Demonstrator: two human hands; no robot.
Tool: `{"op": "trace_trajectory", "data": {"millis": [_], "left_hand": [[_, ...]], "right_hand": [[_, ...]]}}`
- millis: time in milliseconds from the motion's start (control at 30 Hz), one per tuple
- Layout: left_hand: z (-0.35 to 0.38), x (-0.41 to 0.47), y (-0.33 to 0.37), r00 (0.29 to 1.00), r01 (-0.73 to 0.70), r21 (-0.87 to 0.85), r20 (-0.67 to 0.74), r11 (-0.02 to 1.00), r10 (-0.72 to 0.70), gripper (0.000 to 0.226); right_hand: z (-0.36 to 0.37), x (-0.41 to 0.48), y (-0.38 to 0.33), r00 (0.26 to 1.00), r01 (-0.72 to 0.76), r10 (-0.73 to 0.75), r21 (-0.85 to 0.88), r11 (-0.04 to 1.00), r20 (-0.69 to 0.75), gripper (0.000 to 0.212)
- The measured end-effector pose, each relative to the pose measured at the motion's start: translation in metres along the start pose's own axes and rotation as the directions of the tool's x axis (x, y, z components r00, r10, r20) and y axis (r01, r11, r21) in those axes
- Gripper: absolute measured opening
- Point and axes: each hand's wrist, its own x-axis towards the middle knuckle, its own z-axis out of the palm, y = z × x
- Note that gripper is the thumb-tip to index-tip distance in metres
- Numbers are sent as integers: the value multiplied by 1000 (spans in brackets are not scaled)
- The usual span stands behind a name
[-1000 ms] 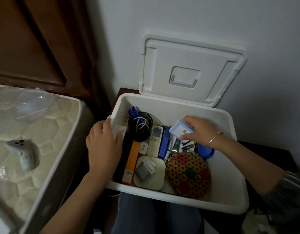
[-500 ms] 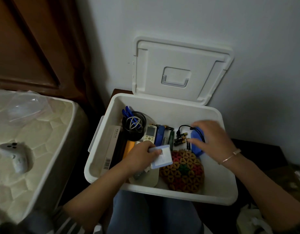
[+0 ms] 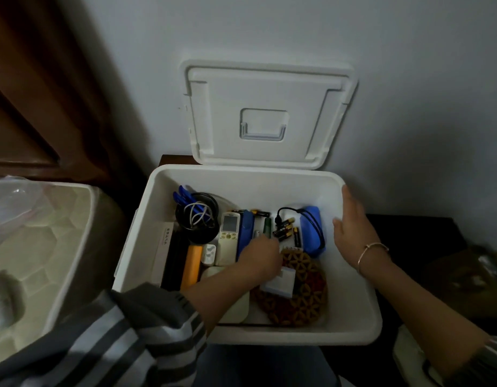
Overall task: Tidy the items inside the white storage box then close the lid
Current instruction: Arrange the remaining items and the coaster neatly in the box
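**Lid (image 3: 267, 115) propped up against the wall (image 3: 409, 79), white storage box (image 3: 353, 328) wide open**

I see my left hand (image 3: 260, 255) down inside it beside the remote (image 3: 229, 236), can't tell if it's gripping anything. Right hand (image 3: 350, 227) open, fingers straight, near the box's right wall.

Dim light falls on a plain pale wall (image 3: 269, 29). Dark wood panelling (image 3: 32, 93) fills the left corner behind a quilted mattress (image 3: 54, 241); a dark tabletop (image 3: 426, 227) shows on the right.
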Motion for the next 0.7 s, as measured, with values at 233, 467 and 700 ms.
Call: {"op": "trace_trajectory", "data": {"millis": [233,467,700], "left_hand": [[17,45,5,989,-125,89,-68,988,131,37],[16,81,-5,982,-132,305,-92,943,167,54],[24,90,1,987,-71,372,-106,925,118,50]], "right_hand": [[5,3,1,996,-75,72,-64,995,-47,70],[4,1,2,998,-47,46,-18,999,-33,68],[5,3,2,997,-71,71,-32,997,-10,67]]}}
